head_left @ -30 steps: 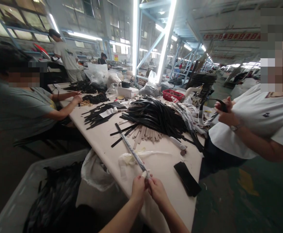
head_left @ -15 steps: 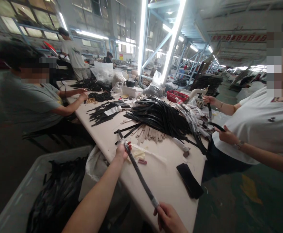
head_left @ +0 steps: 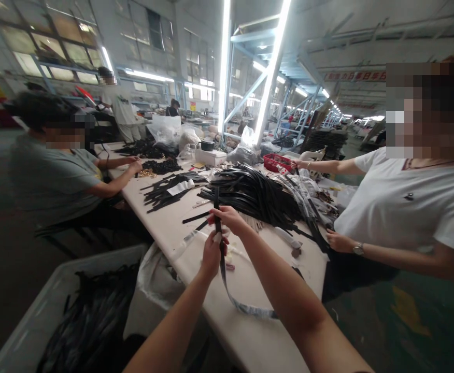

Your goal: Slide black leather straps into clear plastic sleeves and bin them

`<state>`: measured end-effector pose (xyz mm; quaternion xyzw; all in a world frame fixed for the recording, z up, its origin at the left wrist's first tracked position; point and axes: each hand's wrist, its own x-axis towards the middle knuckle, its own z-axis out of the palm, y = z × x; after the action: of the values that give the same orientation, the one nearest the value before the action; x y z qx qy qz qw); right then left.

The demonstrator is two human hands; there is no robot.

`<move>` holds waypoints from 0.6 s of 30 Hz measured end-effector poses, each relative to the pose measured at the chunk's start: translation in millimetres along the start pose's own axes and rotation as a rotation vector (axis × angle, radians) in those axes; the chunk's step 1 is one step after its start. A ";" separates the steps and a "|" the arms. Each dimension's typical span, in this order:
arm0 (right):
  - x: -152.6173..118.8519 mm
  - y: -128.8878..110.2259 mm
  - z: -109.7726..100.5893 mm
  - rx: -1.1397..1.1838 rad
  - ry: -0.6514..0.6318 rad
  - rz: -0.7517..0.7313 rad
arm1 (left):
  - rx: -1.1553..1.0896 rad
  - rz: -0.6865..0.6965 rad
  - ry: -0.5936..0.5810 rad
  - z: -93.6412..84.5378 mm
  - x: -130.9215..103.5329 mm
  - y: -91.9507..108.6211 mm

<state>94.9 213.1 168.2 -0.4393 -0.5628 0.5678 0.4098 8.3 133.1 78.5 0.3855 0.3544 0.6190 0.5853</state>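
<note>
A long black strap (head_left: 216,197) stands nearly upright in front of me, its lower part curving right and passing behind my right forearm. My left hand (head_left: 212,255) is wrapped around the strap partway along. Just above it, my right hand (head_left: 230,218) pinches the same strap near its top end. Beyond the hands lies a large heap of black straps (head_left: 258,191). Clear plastic film (head_left: 184,243) lies on the table to the left of my hands. My right arm partly covers a flat black piece (head_left: 297,272).
The pale table (head_left: 196,264) also carries a smaller strap bundle (head_left: 159,191) and a red basket (head_left: 275,162). One co-worker (head_left: 52,171) sits at left; another (head_left: 406,207) stands at right handling straps. A bin (head_left: 61,277) of black straps stands lower left.
My right hand has moved from the strap's near end up to just above my left hand. The strap, earlier stretched straight, now bends below. The right co-worker's hands have moved apart.
</note>
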 end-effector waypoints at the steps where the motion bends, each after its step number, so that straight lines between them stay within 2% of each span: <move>1: 3.7 -2.0 5.8 0.047 -0.019 -0.007 | 0.015 -0.010 0.002 -0.5 -1.1 1.8; 4: -0.9 0.2 12.9 0.084 -0.041 -0.052 | -0.011 -0.024 -0.032 -3.4 6.7 16.3; 7: -9.8 5.2 9.9 0.027 -0.109 -0.039 | -0.021 0.004 -0.033 -4.6 21.2 32.6; 9: -10.2 3.8 5.6 -0.006 -0.105 -0.052 | 0.038 0.040 -0.041 -4.6 24.3 33.6; 11: -4.9 -4.3 0.5 -0.025 -0.032 -0.131 | 0.101 0.049 -0.091 -5.1 17.2 22.3; 15: 10.4 -30.1 -9.1 -0.044 0.084 -0.291 | 0.147 -0.048 -0.106 -7.8 -16.7 -24.7; 18: -0.8 -28.8 -16.8 -0.066 0.095 -0.319 | 0.096 -0.127 -0.075 -12.5 -34.7 -53.6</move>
<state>110.4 217.9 197.3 -0.3840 -0.6238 0.4553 0.5060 21.9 102.0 23.0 0.4129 0.3853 0.5480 0.6171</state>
